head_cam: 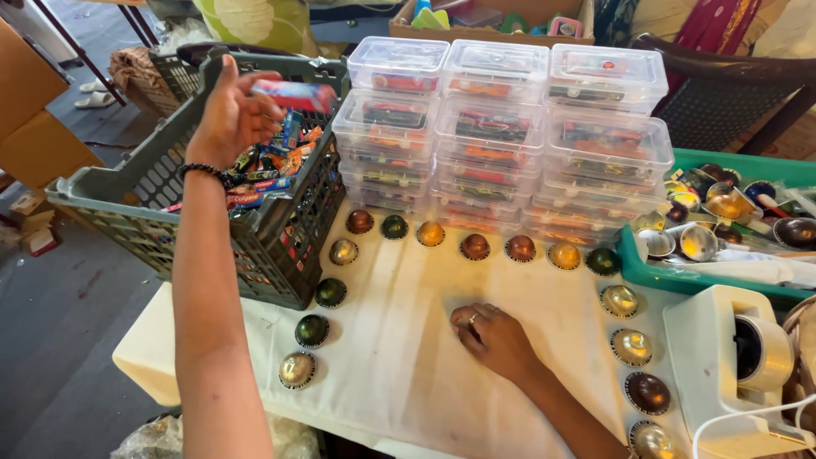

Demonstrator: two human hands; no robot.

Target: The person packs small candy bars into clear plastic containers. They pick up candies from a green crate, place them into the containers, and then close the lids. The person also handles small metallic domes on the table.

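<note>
My left hand [228, 115] is raised over a grey slatted plastic crate [272, 246] and has its fingers around a small red and blue box [293, 93], blurred by motion. The crate holds several similar small boxes [263, 170]. My right hand [493, 338], with a ring on one finger, rests fingers curled on the white tablecloth [399, 365], holding nothing. Several shiny dome-shaped capsules [474, 246] in green, gold, copper and brown lie in a curved line around that hand.
Stacks of clear lidded plastic boxes [493, 136] stand behind the capsules. A green tray [671, 276] at the right holds more capsules. A white tape dispenser [731, 365] sits at the near right. Cardboard boxes [34, 127] stand on the floor to the left.
</note>
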